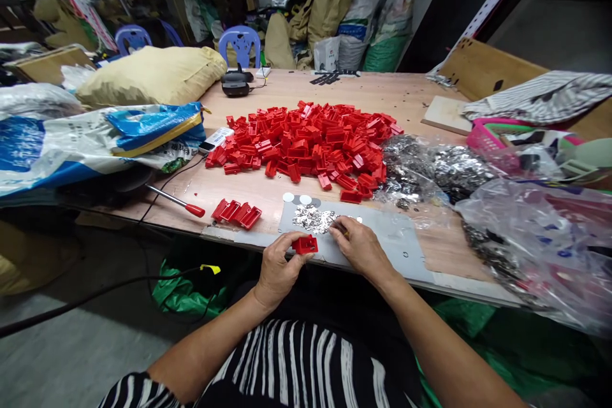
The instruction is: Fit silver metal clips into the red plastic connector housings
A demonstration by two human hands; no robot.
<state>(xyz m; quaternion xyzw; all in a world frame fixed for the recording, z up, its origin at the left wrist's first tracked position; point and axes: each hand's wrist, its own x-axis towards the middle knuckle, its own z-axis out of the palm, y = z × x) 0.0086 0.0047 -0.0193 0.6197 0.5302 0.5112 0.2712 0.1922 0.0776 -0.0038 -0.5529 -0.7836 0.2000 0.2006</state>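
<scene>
Between the thumb and fingers of my left hand [278,268] is a red plastic housing [306,245], its open side facing up, held just over the table's front edge. My right hand [359,245] is at the right side of a small heap of shiny metal pieces [313,219], fingertips pinched together; whatever is in them is too small to make out. The heap lies on a grey sheet [387,239]. To the left, several red housings [236,214] stand side by side in a short row.
A big pile of red housings [310,140] covers the middle of the table. Bags of dark metal parts [415,166] and a clear plastic bag [540,229] lie right. A red-tipped lever [194,209], a sack [157,73] and a blue-white bag [95,146] are left.
</scene>
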